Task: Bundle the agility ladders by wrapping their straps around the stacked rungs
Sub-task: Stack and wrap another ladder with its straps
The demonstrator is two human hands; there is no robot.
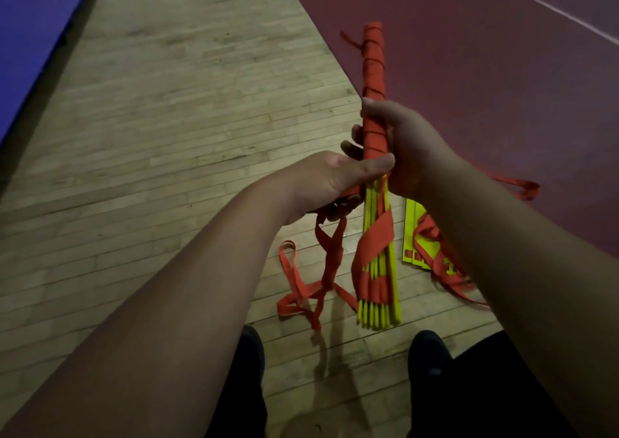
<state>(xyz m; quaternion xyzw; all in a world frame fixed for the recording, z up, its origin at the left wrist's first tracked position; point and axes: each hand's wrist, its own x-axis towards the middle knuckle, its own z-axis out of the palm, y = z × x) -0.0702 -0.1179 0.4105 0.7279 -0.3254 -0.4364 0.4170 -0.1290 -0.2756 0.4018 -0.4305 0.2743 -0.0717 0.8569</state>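
no readable text, labels, brands or numbers on anything in view

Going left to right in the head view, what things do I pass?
Blue mat → loose orange strap → held rung bundle → second ladder on the floor → white line.

light: dim, warm, indoor | shadows: soft, on wooden floor (167,119) near bottom | focus: mild softness overall, colours noisy | edges: wide-angle stretch, corners darker
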